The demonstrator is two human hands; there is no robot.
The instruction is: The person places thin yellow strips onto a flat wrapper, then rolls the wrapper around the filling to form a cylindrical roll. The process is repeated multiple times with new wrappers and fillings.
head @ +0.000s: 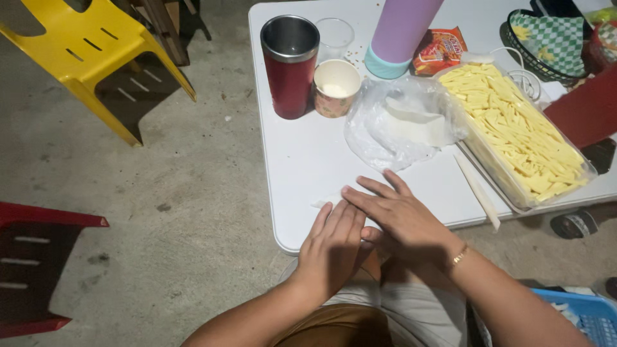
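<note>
This looks like an informal food-preparation spot in a home yard or small food stall. A white folding table [308, 160] stands on bare concrete floor [180, 180], bearing a tray of cut yellow strips [514, 128]; left of the table stand a yellow plastic chair [96, 51] and a red one [32, 257].

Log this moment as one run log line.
left hand: flat at table edge | right hand: flat, overlapping | wrapper: under fingers

We see a red steel tumbler [290, 67] standing on the white table [308, 160], a paper cup [336, 87] just beside it, a lilac bottle [400, 35] behind that cup, and a yellow chair [90, 54] well off the table's side.
</note>
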